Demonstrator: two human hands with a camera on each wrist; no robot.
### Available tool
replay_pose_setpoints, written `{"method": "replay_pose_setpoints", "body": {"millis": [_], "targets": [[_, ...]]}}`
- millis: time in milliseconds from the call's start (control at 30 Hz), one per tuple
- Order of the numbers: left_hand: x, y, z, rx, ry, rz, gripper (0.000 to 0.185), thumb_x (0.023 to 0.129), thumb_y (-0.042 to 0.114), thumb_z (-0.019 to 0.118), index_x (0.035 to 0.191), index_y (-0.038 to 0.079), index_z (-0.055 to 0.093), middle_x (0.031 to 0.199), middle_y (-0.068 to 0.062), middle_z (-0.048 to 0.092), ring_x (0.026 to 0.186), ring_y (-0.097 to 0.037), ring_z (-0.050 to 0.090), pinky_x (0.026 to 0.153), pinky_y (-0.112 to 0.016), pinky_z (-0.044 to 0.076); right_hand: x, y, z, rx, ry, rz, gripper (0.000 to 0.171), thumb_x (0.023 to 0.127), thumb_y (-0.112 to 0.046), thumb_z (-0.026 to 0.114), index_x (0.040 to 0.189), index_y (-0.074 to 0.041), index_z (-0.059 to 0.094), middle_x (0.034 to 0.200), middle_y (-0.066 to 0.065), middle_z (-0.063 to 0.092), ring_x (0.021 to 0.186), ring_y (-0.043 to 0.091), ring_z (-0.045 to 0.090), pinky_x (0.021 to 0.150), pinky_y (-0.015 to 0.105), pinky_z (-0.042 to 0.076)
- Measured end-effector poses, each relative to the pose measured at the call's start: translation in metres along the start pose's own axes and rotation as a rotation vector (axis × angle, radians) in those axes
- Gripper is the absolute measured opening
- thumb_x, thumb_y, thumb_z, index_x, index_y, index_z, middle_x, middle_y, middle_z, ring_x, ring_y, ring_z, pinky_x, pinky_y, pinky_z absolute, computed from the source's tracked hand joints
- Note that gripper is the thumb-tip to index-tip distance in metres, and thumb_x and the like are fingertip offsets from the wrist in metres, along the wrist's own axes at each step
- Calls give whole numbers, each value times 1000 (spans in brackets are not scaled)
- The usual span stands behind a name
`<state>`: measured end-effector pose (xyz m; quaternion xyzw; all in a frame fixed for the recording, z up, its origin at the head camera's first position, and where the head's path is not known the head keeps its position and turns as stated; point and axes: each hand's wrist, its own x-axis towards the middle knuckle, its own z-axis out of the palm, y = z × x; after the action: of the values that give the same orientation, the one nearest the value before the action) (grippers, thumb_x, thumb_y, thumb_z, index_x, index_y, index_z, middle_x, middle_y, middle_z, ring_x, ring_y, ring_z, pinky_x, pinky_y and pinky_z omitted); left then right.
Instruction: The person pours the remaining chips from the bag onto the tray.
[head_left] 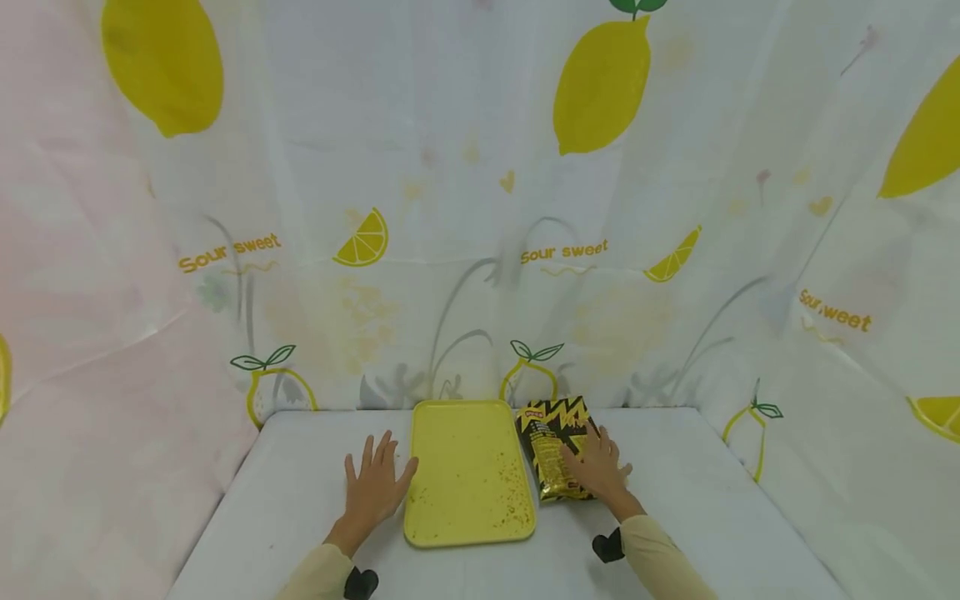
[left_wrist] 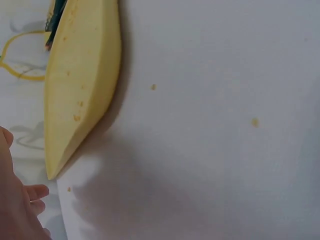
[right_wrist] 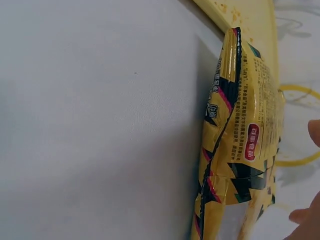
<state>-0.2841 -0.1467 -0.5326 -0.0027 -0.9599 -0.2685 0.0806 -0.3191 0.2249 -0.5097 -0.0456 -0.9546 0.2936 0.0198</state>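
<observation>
A yellow tray (head_left: 468, 433) speckled with crumbs lies flat in the middle of the white table (head_left: 300, 475). My left hand (head_left: 375, 483) rests flat on the table just left of the tray, fingers spread and straight. A black-and-yellow snack bag (head_left: 551, 437) lies just right of the tray. My right hand (head_left: 596, 467) lies on the bag's near right part with fingers extended. The left wrist view has the tray's edge (left_wrist: 82, 75) and my fingertips (left_wrist: 35, 192). In the right wrist view the bag (right_wrist: 242, 145) fills the right side beside the tray's rim (right_wrist: 250, 15).
A lemon-print curtain (head_left: 480, 208) hangs behind and on both sides of the table. A few crumbs (left_wrist: 254, 121) lie on the table surface.
</observation>
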Motion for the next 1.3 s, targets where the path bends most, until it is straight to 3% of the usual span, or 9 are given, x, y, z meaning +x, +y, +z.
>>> {"method": "replay_pose_setpoints", "body": {"millis": [167, 333, 533, 767, 967, 1100, 1300], "targets": [[-13, -11, 21, -42, 0, -14, 58, 108, 41, 43, 143, -4, 52, 165, -23, 35, 156, -52, 19, 119, -78, 2, -6, 8, 3, 10, -49, 128, 104, 94, -62, 59, 160, 5, 15, 160, 47, 9, 140, 74, 24, 105, 88, 24], [-21, -13, 38, -100, -5, -31, 50, 110, 33, 37, 146, 1, 52, 165, -24, 35, 154, -55, 18, 115, -81, -2, -10, 14, 2, -24, -54, 154, 114, 89, -60, 69, 158, 8, 11, 154, 51, 17, 129, 76, 36, 102, 83, 33], [-24, -15, 42, -35, 2, -62, 48, 110, 27, 34, 150, 5, 50, 166, -21, 34, 156, -52, 19, 116, -80, 0, 1, 20, 4, -47, -72, 91, 112, 87, -60, 71, 159, 4, 14, 145, 47, 38, 131, 68, 40, 100, 82, 34], [-25, -20, 45, 4, 39, -58, 48, 111, 30, 35, 150, 7, 50, 166, -18, 36, 156, -50, 20, 115, -79, 1, 13, 31, 13, 91, -53, -39, 112, 84, -48, 79, 160, 3, 14, 150, 46, 34, 135, 68, 36, 106, 81, 33], [-23, -20, 48, -2, 60, -39, 48, 110, 30, 37, 149, 7, 51, 166, -18, 37, 156, -49, 21, 115, -77, 1, 15, 37, 11, 137, -128, -90, 116, 84, -49, 81, 162, -2, 10, 159, 37, 33, 141, 67, 31, 109, 77, 34], [-21, -17, 53, 5, 55, -27, 48, 110, 31, 37, 149, 7, 52, 166, -17, 37, 156, -49, 22, 115, -78, 2, 16, 42, 6, 88, -149, -101, 114, 85, -48, 80, 162, 1, 11, 159, 34, 35, 143, 62, 33, 114, 73, 31], [-19, -15, 53, 26, 82, -11, 47, 110, 31, 38, 148, 7, 52, 164, -18, 40, 155, -48, 25, 114, -78, 5, 18, 44, 5, 0, -101, -58, 111, 85, -53, 78, 159, 7, 21, 155, 41, 36, 139, 65, 34, 110, 77, 32]]}}
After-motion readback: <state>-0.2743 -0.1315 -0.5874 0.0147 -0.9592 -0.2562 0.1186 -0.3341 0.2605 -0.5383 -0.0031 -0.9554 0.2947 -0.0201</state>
